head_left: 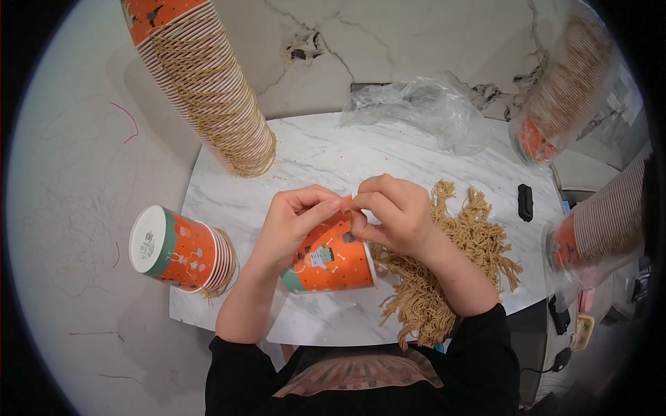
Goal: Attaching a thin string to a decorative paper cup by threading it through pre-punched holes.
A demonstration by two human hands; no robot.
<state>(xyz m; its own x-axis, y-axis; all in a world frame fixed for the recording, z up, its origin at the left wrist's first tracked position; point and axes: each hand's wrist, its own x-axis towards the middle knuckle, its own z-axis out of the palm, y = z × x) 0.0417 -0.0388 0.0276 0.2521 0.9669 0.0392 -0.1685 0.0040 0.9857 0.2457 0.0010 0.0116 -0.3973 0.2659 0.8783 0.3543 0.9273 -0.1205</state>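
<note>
An orange paper cup [333,260] with a green base band and printed cartoon figures lies tilted on its side, its mouth toward the right. My left hand [297,220] is closed at the cup's upper side, thumb and fingertips pinched together. Close against those fingertips, my right hand [394,215] is also pinched; what is between its fingers is too small to make out. Beneath my right wrist spreads a loose heap of tan cord [444,277]. Part of the cup's far side is hidden by my hands.
A tall stack of cups [215,90] with tan cords stands back left; a short upturned stack [187,249] sits left. Crumpled clear plastic [430,111] lies at the back. A small black object [525,202] is right, near bagged cup stacks [569,83] beyond the white table [305,142].
</note>
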